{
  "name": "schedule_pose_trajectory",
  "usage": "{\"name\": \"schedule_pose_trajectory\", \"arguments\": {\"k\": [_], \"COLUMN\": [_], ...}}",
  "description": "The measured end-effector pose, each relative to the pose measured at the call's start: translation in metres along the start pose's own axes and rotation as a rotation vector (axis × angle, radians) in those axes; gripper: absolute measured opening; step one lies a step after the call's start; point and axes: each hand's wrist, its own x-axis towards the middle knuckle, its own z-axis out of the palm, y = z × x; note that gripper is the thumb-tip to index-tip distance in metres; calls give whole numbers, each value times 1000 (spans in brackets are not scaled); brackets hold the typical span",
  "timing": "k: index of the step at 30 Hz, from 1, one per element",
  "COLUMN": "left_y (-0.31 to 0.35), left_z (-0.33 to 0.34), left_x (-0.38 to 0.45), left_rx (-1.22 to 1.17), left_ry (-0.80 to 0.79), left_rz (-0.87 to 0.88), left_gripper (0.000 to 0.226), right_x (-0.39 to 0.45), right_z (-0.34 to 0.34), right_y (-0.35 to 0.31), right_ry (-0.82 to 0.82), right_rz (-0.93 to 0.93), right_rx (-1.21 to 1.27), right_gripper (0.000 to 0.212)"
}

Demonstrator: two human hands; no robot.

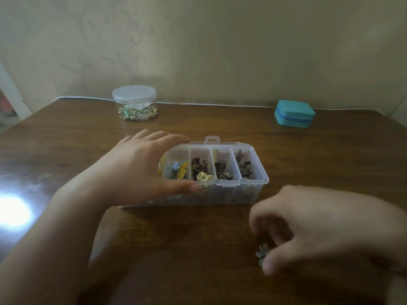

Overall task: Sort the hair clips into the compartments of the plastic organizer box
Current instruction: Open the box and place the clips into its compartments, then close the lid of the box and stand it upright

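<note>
A clear plastic organizer box (263, 180) stands open in the middle of the wooden table, its lid folded back. Yellow and blue clips fill its left compartment; brown clips and one cream clip (204, 176) lie in the second; brown clips in the third; grey-brown clips in the right one. My left hand (136, 170) grips the box's left end, fingers along the far rim and thumb on the near rim. My right hand (312, 227) is low on the table at the near right, fingers curled, pinching a small grey flower-shaped clip (261, 254).
A round clear jar (134, 104) with a lid, holding small gold and green pieces, stands at the back left. A teal case (294, 114) sits closed at the back right. A white cable (198, 103) runs along the table's far edge by the wall.
</note>
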Motion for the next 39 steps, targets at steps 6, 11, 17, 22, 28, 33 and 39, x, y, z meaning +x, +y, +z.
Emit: {"name": "schedule_pose_trajectory", "arguments": {"k": [6,11,17,22,28,33,39], "left_y": [1,3,-5,-31,-34,-49,-57], "left_z": [0,-2,-7,-5,-4,-9,-25], "left_x": [-1,-2,-1,7,12,5,-5], "left_rx": [-7,-32,-402,-837,-1229,-1720,-1339], "left_ry": [13,13,371,477,329,539,429], "left_rz": [0,-2,-92,-620,-745,-544,-264], "left_gripper": [103,102,65,74,76,68,56], "right_x": [-5,8,13,38,61,55,37], "right_z": [-7,-13,-18,-11,-5,-7,-8], "right_y": [-3,9,40,50,48,56,48], "right_ry": [310,1106,1239,1066,700,820,901], "right_rz": [-251,-283,-140,56,-139,-361,-366], "right_rx": [91,332,593,1089,1651,1981,1260], "right_gripper": [20,14,35,53,77,71,57]}}
